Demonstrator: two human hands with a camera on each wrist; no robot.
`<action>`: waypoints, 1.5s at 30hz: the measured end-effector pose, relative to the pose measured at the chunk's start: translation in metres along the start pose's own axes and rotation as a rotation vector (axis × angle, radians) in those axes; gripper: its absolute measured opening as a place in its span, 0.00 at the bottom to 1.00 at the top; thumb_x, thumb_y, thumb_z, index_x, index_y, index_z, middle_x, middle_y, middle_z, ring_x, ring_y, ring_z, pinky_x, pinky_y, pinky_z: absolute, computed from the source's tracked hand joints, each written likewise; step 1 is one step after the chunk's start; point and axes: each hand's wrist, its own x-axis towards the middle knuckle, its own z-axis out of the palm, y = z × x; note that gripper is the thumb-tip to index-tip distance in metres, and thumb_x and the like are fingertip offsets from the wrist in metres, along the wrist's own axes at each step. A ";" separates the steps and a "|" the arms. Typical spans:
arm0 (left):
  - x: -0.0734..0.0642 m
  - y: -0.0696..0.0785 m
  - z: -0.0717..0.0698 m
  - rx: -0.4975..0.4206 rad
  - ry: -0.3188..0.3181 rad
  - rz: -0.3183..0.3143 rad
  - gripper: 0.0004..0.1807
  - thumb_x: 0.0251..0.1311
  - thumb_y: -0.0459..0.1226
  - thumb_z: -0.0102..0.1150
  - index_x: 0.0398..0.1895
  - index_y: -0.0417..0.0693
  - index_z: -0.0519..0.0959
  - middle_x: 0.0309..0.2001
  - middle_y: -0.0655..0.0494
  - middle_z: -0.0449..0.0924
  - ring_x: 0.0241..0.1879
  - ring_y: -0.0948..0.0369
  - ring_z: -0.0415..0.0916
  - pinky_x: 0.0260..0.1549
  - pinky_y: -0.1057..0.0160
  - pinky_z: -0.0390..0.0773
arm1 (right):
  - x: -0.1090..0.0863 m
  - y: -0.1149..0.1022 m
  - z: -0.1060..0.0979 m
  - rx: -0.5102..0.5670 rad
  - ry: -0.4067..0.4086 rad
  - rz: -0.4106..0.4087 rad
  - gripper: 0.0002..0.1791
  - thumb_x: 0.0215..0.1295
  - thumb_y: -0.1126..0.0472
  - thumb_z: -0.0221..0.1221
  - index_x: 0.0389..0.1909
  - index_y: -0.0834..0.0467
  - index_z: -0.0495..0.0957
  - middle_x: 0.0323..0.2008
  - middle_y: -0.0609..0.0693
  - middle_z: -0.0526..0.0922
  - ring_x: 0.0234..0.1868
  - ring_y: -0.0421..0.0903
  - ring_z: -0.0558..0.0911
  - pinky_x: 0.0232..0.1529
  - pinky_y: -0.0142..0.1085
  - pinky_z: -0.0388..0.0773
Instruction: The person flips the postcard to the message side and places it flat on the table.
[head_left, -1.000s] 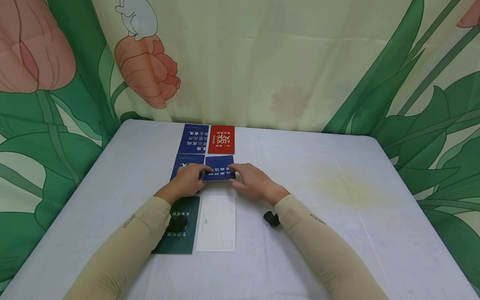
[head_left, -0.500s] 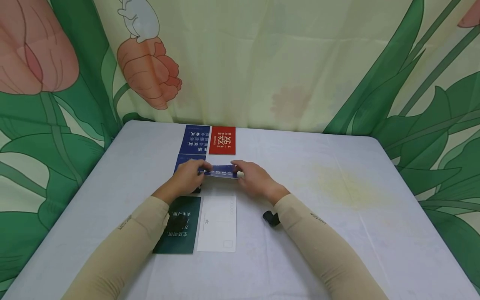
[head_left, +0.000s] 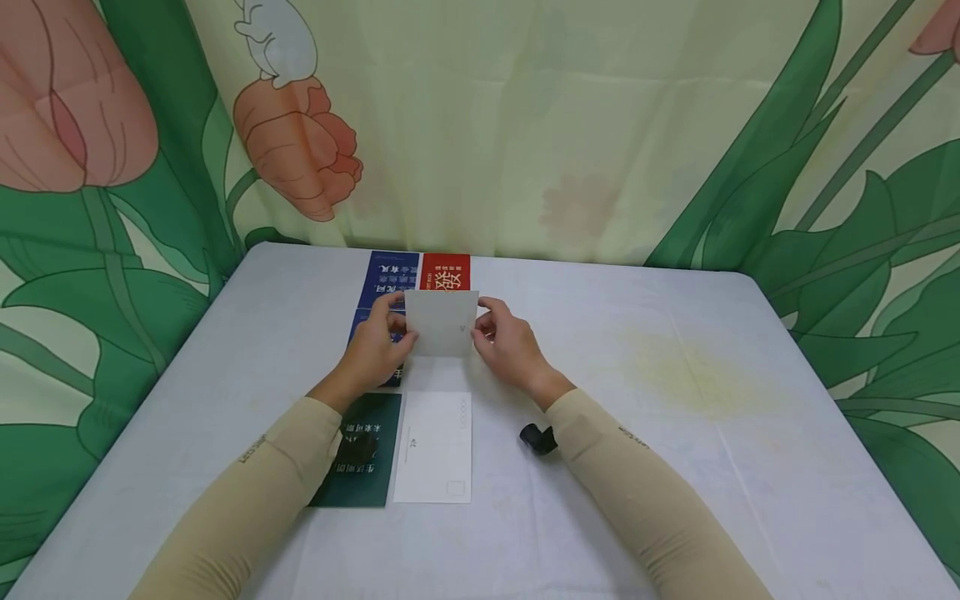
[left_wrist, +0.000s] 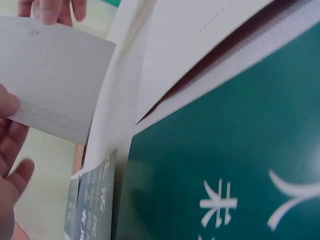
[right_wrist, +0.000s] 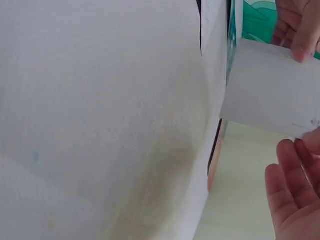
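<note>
A postcard (head_left: pixel 441 323) stands raised off the table with its plain white back facing me. My left hand (head_left: pixel 373 343) pinches its left edge, thumb near the lower corner. At its right edge my right hand (head_left: pixel 512 346) pinches it the same way. The left wrist view shows a row of small printed boxes along one side of the postcard (left_wrist: pixel 55 80). Behind it lies a red card (head_left: pixel 447 272), partly covered. Blue cards with white writing (head_left: pixel 390 275) lie to the left, one partly behind my left hand.
Nearer me, a dark green card (head_left: pixel 363 467) lies beside a white card (head_left: pixel 432 447) on the white tablecloth (head_left: pixel 660 400). A black wrist camera (head_left: pixel 537 439) hangs at the right sleeve. A printed curtain (head_left: pixel 600 125) stands behind the table.
The postcard has been turned from its blue printed face, through nearly edge-on, to its white back. Both hands have tipped it up, and it now covers part of the red card.
</note>
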 end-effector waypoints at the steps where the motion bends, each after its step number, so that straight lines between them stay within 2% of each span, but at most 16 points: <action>1: 0.000 0.000 0.001 -0.015 0.021 0.011 0.37 0.67 0.30 0.60 0.74 0.40 0.52 0.45 0.43 0.83 0.46 0.49 0.79 0.53 0.49 0.79 | 0.000 0.000 0.000 0.026 0.021 -0.002 0.25 0.70 0.66 0.58 0.65 0.67 0.64 0.40 0.55 0.84 0.41 0.49 0.82 0.48 0.42 0.80; 5: 0.000 -0.002 0.003 -0.082 0.097 0.021 0.35 0.66 0.30 0.62 0.70 0.41 0.54 0.44 0.43 0.82 0.44 0.50 0.79 0.48 0.51 0.81 | -0.001 -0.001 0.001 0.106 0.081 -0.006 0.25 0.69 0.68 0.58 0.64 0.66 0.62 0.39 0.55 0.83 0.38 0.49 0.82 0.45 0.42 0.80; 10: -0.001 -0.003 0.006 -0.138 0.157 0.034 0.31 0.65 0.29 0.63 0.66 0.40 0.58 0.50 0.41 0.75 0.47 0.49 0.81 0.47 0.51 0.82 | -0.002 -0.003 0.002 0.140 0.133 -0.021 0.22 0.69 0.69 0.56 0.61 0.66 0.63 0.39 0.56 0.82 0.37 0.50 0.80 0.43 0.41 0.79; 14: -0.001 -0.003 0.007 -0.082 0.192 0.092 0.26 0.65 0.28 0.63 0.63 0.38 0.64 0.49 0.41 0.75 0.48 0.48 0.81 0.48 0.51 0.82 | -0.001 -0.003 0.003 0.124 0.158 -0.042 0.15 0.70 0.69 0.56 0.55 0.66 0.68 0.42 0.57 0.80 0.39 0.51 0.81 0.43 0.42 0.80; 17: 0.000 -0.002 0.006 -0.022 0.213 0.149 0.24 0.64 0.28 0.63 0.61 0.37 0.67 0.45 0.42 0.76 0.46 0.49 0.78 0.50 0.51 0.80 | 0.000 -0.005 0.002 0.098 0.171 -0.044 0.14 0.70 0.68 0.57 0.54 0.66 0.72 0.45 0.57 0.79 0.40 0.51 0.82 0.44 0.42 0.81; 19: 0.000 -0.002 0.005 0.000 0.215 0.163 0.25 0.64 0.29 0.63 0.62 0.36 0.68 0.44 0.43 0.76 0.46 0.50 0.76 0.51 0.51 0.78 | 0.000 -0.006 0.001 0.083 0.172 -0.036 0.14 0.70 0.68 0.57 0.54 0.66 0.74 0.47 0.58 0.79 0.42 0.50 0.82 0.45 0.41 0.82; 28: 0.001 -0.002 0.002 0.069 0.154 0.143 0.20 0.66 0.33 0.63 0.60 0.36 0.76 0.49 0.44 0.77 0.50 0.51 0.74 0.54 0.52 0.77 | 0.003 -0.004 0.000 0.075 0.110 0.015 0.17 0.70 0.65 0.59 0.57 0.65 0.77 0.48 0.57 0.79 0.41 0.49 0.81 0.45 0.40 0.81; 34: -0.001 -0.003 0.002 0.099 0.105 0.122 0.22 0.65 0.34 0.63 0.61 0.36 0.76 0.51 0.43 0.77 0.52 0.50 0.73 0.56 0.51 0.76 | 0.004 -0.002 0.002 0.067 0.067 0.081 0.20 0.70 0.63 0.60 0.60 0.64 0.76 0.48 0.56 0.78 0.41 0.48 0.80 0.44 0.39 0.80; 45: 0.002 -0.007 0.005 0.138 0.025 0.022 0.24 0.65 0.35 0.64 0.63 0.37 0.75 0.54 0.43 0.77 0.53 0.50 0.73 0.56 0.52 0.76 | 0.007 0.003 0.009 0.087 0.018 0.189 0.20 0.70 0.63 0.61 0.61 0.64 0.77 0.49 0.55 0.78 0.43 0.48 0.80 0.43 0.37 0.80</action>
